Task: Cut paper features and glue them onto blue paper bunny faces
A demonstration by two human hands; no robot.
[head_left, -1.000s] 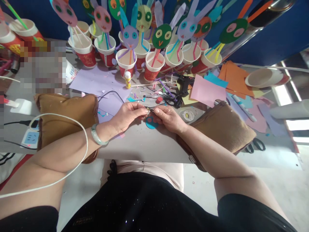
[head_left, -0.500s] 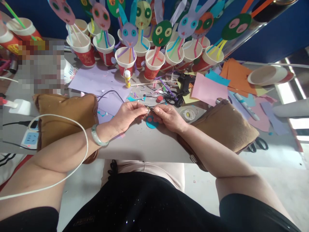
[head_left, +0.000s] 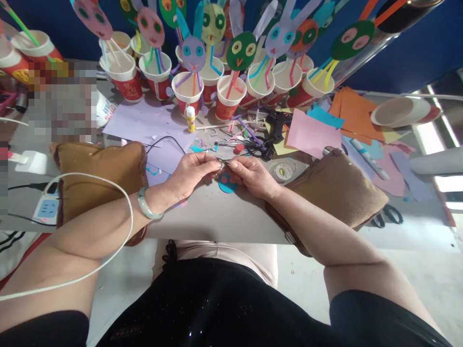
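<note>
My left hand and my right hand meet over the table, thumbs and fingers pinched close together. Between the fingertips is a thin dark cord, small and partly covered by the fingers. A black loop of cord arches over the purple paper behind my left hand. Just below the fingertips lies a blue paper disc with pink round spots, partly hidden by my right hand. Behind the hands are a pen and a red cap.
Red paper cups holding paper animal heads on bent straws line the back. A glue stick stands before them. Brown cushions lie left and right. A white cable crosses my left arm. A tape roll sits right.
Almost nothing differs. Both hands keep their pinch over the blue disc, with only a very slight shift of the fingers and of the view.
</note>
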